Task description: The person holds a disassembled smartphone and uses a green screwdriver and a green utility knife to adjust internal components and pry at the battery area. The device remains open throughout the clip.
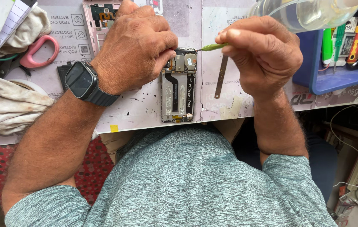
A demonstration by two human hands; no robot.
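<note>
Workbench mat: left hand pins opened phone; right hand pinches green tool.

Your left hand steadies the opened phone on the desk; your right hand pinches a green tool at its top.

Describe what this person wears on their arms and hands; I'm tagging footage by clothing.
Both hands, left hand and right hand, are bare, with no gloves or rings visible. The left wrist carries a dark smartwatch with a rectangular black screen and dark link band. Short sleeves of a heathered grey-green T-shirt cover the upper arms; forearms are uncovered.
</note>
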